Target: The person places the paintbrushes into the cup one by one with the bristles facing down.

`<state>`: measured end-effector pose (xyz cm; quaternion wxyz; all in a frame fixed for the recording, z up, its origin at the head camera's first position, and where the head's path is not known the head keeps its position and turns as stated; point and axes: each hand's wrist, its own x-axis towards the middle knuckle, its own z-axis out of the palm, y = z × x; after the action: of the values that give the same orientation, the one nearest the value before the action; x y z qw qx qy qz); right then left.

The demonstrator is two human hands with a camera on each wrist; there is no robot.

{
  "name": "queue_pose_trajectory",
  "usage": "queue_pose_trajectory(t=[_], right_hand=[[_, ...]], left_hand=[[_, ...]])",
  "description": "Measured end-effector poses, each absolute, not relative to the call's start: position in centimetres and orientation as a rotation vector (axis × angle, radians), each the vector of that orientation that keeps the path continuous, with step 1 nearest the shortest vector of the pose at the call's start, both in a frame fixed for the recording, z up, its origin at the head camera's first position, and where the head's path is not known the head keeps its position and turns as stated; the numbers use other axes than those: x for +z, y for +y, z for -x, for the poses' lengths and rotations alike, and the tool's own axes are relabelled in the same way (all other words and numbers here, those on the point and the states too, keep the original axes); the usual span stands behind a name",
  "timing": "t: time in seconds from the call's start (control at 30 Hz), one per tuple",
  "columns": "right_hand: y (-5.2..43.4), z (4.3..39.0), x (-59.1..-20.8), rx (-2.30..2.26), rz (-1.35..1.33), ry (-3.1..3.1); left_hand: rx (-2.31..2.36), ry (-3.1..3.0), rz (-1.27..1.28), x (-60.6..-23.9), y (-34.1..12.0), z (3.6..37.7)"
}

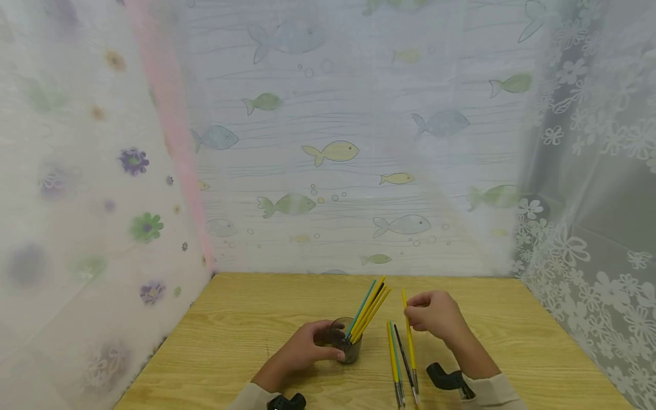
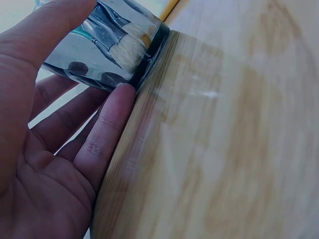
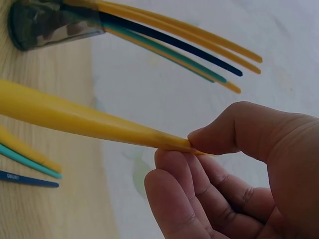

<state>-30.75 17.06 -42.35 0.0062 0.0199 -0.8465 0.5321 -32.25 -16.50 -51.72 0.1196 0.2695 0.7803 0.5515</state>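
left hand (image 1: 307, 347) curls round glass cup (image 1: 348, 341) on bench (image 1: 512, 341) | right hand (image 1: 435, 313) pinches yellow brush (image 1: 408, 330) tip, right of cup | likely light, stiff, slippery; grip mid-handle

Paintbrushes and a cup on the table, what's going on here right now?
A person sits at a wooden table. Their left hand grips a small clear cup that holds several paintbrushes, bristles down. Their right hand pinches the tip of a yellow paintbrush between thumb and fingers, its brush end down near the tabletop. Three more brushes, yellow, teal and dark, lie flat between the cup and that hand.
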Motion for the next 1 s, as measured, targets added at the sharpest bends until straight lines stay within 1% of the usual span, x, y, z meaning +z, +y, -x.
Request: queue_pose_trajectory(t=[1.0], right_hand=[[16.0,29.3,-39.7,1.779,-0.143,-2.488]], left_hand=[[1.625,2.265,-0.792,-51.8,-16.4,32.1]])
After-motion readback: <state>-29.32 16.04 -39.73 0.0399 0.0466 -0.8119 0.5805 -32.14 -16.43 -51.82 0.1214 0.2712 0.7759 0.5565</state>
